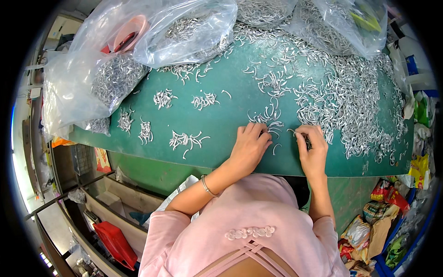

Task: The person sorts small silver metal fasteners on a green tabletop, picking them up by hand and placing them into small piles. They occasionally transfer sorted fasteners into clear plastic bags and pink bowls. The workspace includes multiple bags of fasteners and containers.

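Small curved silver metal pieces cover much of the green tabletop [217,152]. My left hand [251,145] rests at the near edge of a loose cluster of curved metal pieces [273,121], its fingers bent and drawn together; what lies under the fingertips is hidden. To its right, my right hand [314,145] has thumb and fingers pinched together, and a curved metal piece [291,131] sticks out to the left of them. One single piece [276,148] lies on the table between the hands.
A wide spread of metal pieces [355,106] lies at the right. Small separate piles [184,141] sit at the left. Clear plastic bags [184,34] full of pieces line the far edge, with a pink bowl [130,32] among them. A red plastic basket [113,244] is at lower left.
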Demonstrator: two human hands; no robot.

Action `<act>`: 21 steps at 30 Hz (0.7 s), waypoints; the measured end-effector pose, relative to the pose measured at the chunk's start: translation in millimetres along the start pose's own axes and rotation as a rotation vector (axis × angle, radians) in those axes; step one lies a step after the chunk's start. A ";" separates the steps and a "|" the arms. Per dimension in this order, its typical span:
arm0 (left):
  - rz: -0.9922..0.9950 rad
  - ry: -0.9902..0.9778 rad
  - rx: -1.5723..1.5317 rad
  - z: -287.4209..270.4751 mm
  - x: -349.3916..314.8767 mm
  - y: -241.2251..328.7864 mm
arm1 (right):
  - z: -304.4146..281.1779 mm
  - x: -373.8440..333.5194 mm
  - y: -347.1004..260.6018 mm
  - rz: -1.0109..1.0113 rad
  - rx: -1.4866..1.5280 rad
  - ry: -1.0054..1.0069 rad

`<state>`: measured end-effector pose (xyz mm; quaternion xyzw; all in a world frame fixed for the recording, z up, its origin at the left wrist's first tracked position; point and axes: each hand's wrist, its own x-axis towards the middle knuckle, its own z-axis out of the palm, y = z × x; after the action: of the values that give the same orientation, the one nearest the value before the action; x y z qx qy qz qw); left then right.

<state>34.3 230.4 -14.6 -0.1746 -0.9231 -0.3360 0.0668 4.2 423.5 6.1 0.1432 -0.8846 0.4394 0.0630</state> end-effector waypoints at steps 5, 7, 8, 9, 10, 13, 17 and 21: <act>0.041 0.005 0.035 -0.7 0.7 -0.6 | 14.2 19.2 -5.9 0.153 0.154 -0.100; 0.021 0.014 0.039 -4.0 1.7 1.0 | 30.1 31.4 -7.8 -0.072 -0.110 -0.092; -0.010 0.021 0.036 -7.5 1.9 4.5 | 32.8 36.1 -11.0 -0.106 -0.290 -0.091; -0.043 0.029 0.031 -10.1 1.5 6.4 | 34.3 38.4 -10.4 -0.123 -0.305 -0.101; -0.058 0.021 0.044 -11.1 0.2 5.8 | 35.8 40.2 -9.6 -0.138 -0.321 -0.111; -0.088 0.012 0.078 -12.2 -3.7 3.1 | 31.6 44.2 -2.0 -0.156 -0.306 -0.167; -0.083 0.044 0.075 -10.8 -4.2 0.8 | 19.8 43.2 2.9 0.086 -0.064 -0.207; -0.070 0.083 0.001 -10.4 -5.2 -1.5 | 4.9 42.8 8.8 0.437 0.859 -0.251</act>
<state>38.7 221.2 -8.8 -0.1282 -0.9252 -0.3446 0.0936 -39.1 416.2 6.6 0.0192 -0.6337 0.7464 -0.2022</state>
